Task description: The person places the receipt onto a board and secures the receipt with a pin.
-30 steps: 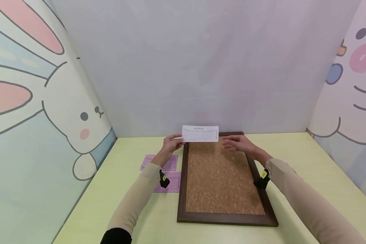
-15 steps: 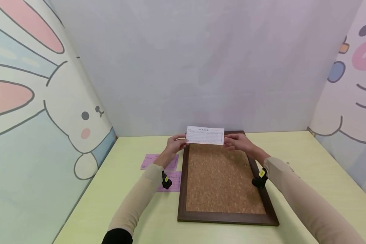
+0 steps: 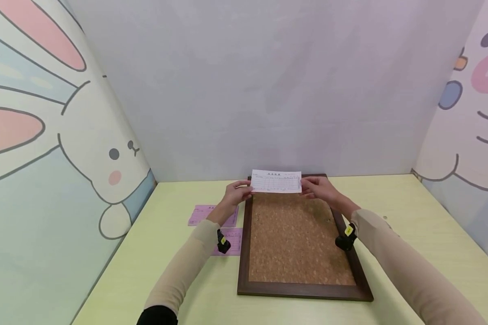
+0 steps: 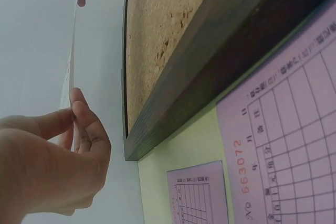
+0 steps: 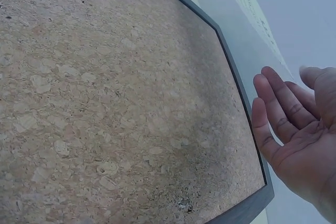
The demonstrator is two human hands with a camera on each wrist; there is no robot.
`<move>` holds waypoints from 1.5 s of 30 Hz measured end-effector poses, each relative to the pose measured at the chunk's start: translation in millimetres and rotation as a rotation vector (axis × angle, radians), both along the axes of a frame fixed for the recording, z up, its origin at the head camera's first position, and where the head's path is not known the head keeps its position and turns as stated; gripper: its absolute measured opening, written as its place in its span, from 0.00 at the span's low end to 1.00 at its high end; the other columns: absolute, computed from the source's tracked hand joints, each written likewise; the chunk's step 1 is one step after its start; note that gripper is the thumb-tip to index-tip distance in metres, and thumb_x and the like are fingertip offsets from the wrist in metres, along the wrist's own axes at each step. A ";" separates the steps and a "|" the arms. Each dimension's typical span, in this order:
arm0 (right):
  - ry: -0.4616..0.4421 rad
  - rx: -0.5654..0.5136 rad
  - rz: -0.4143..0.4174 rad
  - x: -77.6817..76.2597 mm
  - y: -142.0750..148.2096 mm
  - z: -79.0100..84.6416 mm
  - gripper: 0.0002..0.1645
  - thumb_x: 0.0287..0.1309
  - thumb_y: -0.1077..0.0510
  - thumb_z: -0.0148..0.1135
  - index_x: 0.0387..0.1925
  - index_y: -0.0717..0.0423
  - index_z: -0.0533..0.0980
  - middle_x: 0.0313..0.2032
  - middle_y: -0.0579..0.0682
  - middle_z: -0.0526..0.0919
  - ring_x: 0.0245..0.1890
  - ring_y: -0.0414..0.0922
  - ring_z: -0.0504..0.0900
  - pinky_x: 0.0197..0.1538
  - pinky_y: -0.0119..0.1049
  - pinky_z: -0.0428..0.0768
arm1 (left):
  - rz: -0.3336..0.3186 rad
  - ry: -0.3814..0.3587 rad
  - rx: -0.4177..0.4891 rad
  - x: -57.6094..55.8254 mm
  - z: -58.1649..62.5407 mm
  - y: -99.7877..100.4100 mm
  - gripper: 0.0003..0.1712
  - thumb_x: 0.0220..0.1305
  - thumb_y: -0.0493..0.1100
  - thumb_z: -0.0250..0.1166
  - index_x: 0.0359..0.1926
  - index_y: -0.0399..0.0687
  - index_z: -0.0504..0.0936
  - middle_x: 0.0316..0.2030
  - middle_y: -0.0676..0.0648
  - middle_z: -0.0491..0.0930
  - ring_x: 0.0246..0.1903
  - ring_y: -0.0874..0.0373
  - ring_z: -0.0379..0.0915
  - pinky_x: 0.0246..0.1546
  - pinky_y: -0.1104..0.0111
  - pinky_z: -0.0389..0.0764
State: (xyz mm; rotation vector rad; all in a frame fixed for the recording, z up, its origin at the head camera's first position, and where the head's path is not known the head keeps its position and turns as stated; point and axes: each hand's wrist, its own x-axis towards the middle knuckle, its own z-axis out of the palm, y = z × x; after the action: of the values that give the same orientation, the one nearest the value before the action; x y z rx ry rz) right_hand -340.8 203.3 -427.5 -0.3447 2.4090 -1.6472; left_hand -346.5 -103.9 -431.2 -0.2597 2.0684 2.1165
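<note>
A white printed receipt slip (image 3: 276, 181) is held up above the far end of a framed cork board (image 3: 301, 239). My left hand (image 3: 237, 194) pinches its left end between thumb and fingers, seen closely in the left wrist view. The right hand (image 3: 319, 189) has its thumb and index finger at the slip's right edge, the other fingers spread loosely below. In the right wrist view, the slip (image 5: 254, 14) runs from the far hand to this right hand (image 5: 299, 124). Two pink printed slips lie left of the board, one farther (image 3: 203, 214) and one nearer (image 3: 232, 239).
The cork board has a dark brown wooden frame (image 3: 305, 290) and lies on a pale yellow-green table (image 3: 406, 212). A grey-white wall (image 3: 268, 90) rises behind. Side panels carry a cartoon rabbit (image 3: 101, 149) and a cartoon pig (image 3: 471, 135).
The slip has shifted a little to the right with my left hand. The right hand, apart from it a second ago, has come to its right edge.
</note>
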 end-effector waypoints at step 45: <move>-0.063 0.032 -0.063 13.2 8.2 3.0 0.30 0.78 0.52 0.51 0.69 0.70 0.67 0.61 0.69 0.79 0.53 0.57 0.83 0.57 0.49 0.83 | -0.106 0.004 -0.074 5.1 1.0 6.7 0.26 0.70 0.33 0.64 0.67 0.45 0.76 0.55 0.39 0.83 0.37 0.61 0.78 0.42 0.71 0.82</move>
State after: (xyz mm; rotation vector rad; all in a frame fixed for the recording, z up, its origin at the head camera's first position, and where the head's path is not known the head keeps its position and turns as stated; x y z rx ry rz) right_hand -327.7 211.5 -424.6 -0.2098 2.4204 -1.6173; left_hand -341.4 -97.3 -430.2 -0.1522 2.1155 1.9852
